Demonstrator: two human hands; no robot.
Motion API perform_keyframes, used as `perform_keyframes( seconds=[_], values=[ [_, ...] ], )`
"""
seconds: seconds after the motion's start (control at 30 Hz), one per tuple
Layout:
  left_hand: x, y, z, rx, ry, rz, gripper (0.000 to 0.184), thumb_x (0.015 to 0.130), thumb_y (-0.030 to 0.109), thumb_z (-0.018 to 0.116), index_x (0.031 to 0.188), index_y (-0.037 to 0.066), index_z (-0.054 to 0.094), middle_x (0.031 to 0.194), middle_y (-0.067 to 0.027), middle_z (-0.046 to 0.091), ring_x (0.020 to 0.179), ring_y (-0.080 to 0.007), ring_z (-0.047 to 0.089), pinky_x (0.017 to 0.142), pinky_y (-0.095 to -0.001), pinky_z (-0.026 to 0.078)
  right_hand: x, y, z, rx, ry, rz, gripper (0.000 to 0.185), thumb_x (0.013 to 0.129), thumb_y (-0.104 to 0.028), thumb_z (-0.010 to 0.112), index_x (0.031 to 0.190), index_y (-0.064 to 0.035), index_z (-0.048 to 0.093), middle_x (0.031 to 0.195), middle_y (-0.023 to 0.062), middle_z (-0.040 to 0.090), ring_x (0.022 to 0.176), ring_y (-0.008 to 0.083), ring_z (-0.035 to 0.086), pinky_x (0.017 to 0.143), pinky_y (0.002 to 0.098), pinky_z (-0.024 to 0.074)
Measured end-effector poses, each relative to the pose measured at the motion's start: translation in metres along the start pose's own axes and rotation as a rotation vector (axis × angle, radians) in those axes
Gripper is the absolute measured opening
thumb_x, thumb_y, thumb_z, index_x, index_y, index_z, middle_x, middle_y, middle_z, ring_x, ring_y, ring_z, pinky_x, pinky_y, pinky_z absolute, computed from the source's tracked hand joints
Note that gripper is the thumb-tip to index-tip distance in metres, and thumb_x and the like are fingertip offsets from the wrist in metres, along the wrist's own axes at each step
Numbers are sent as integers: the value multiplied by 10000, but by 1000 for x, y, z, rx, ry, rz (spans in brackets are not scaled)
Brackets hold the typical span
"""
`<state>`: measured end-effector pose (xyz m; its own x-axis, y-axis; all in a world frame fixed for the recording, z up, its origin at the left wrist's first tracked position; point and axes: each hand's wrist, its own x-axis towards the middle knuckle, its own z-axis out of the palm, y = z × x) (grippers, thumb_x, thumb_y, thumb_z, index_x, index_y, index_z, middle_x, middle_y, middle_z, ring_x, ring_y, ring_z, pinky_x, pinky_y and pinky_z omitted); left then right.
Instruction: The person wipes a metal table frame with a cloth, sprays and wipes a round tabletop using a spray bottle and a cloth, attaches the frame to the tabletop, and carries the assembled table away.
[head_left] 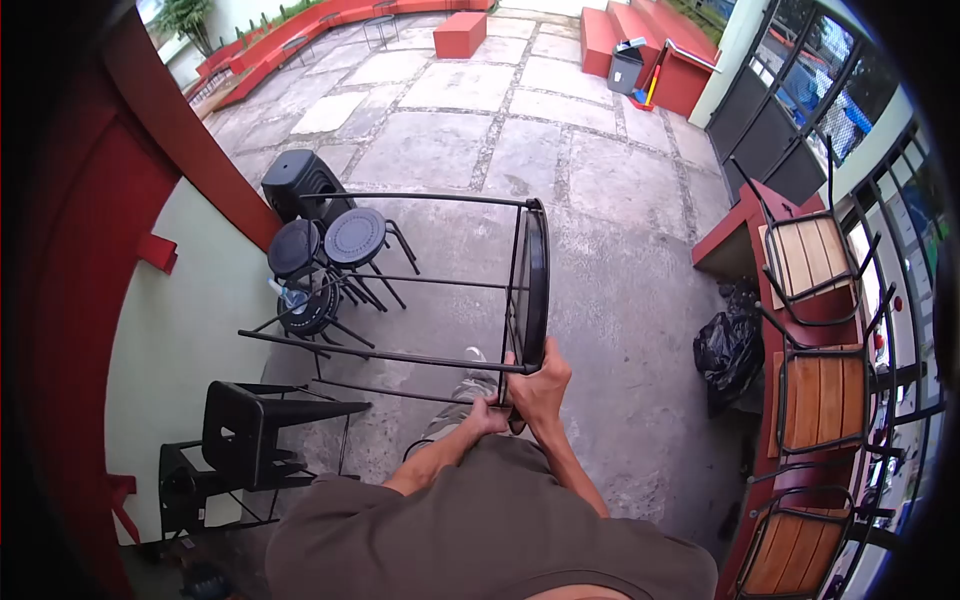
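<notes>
A tall black metal stool (536,280) lies on its side in the air before me, its seat to the right and its thin legs reaching left. My right hand (540,388) is closed around the near edge of the seat. Just left of it, my left hand (487,414) grips the frame near where a leg meets the seat. The fingers of both hands are partly hidden by the stool. Beyond the legs, on the left, stand several low stools with round black seats (355,236). A spray bottle (290,297) rests on one of them.
Black metal stools (240,430) stand at the left wall. On the right, wooden-seated chairs (822,400) sit upside down on a red counter (770,355), with a black garbage bag (728,350) beside it. A speaker-like black box (300,180), red steps (640,50) and a bin (625,70) stand farther off.
</notes>
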<state>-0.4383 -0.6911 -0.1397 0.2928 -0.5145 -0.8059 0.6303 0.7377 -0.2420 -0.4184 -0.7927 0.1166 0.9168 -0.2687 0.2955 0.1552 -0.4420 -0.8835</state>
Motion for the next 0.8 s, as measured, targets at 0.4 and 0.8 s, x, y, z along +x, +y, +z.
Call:
perform_keyframes(
  seconds=[0.4, 0.8],
  values=[
    [164, 151, 197, 116, -64, -242, 394, 955, 344, 444, 1059, 1, 607, 1175, -200, 622, 1134, -370, 555, 1005, -574, 383, 251, 63, 54, -173, 286, 70, 247, 734, -47, 739, 913, 36, 591, 736, 162, 686, 658, 241, 691, 626, 358, 517],
    [224, 339, 323, 118, -66, -90, 361, 946, 309, 522, 1139, 18, 615, 1262, -198, 601, 1244, -370, 508, 1090, -650, 286, 471, 109, 175, -90, 257, 92, 254, 721, -54, 753, 929, 11, 622, 781, 162, 700, 720, 278, 702, 683, 373, 524]
  ],
)
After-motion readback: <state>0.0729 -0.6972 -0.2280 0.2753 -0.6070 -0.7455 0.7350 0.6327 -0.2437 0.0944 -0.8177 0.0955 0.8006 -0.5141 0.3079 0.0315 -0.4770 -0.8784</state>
